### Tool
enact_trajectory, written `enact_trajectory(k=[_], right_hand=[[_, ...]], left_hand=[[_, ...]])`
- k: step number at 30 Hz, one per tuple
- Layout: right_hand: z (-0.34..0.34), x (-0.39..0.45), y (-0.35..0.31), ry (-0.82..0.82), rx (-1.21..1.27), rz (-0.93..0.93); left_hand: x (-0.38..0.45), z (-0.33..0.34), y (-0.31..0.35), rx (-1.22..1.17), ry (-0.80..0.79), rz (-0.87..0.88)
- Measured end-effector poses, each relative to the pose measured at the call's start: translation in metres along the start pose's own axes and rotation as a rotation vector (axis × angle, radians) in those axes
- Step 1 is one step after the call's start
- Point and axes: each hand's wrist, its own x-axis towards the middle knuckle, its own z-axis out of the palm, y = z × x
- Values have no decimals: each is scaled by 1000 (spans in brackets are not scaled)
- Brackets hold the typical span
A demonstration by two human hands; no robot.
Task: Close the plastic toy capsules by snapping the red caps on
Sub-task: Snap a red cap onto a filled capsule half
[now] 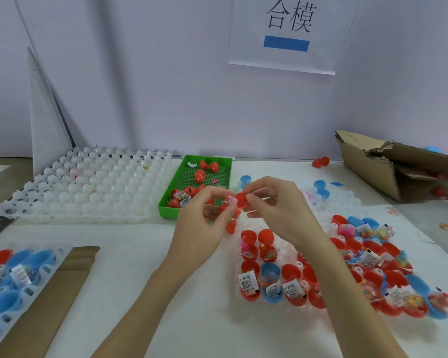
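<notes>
My left hand (204, 215) pinches a red capsule half (228, 206) with a small packet of toys sticking out of it. My right hand (274, 202) holds a red cap (242, 198) right against that half, above the table's middle. The two parts touch; whether they are snapped together is hidden by my fingers. Another red capsule piece (231, 226) hangs just below my left fingers. To the right lies a clear tray (290, 251) of open red and blue capsule halves (272, 282) with packets and paper labels inside.
A green basket (189, 200) with red capsules stands behind my hands. An empty white cell tray (88, 184) is at back left. A tray of blue halves (13, 277) and cardboard (70, 277) lie front left. A torn cardboard box (398, 164) sits back right.
</notes>
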Motion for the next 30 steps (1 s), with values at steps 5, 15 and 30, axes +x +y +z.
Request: enact_trajectory(k=[5, 15, 30], right_hand=[[4, -7, -5, 43, 55, -169], [20, -11, -6, 79, 313, -128], [16, -12, -6, 74, 332, -201]], left_hand=[[1, -2, 0, -43, 9, 19], [1, -5, 6, 16, 137, 124], [2, -6, 9, -7, 44, 125]])
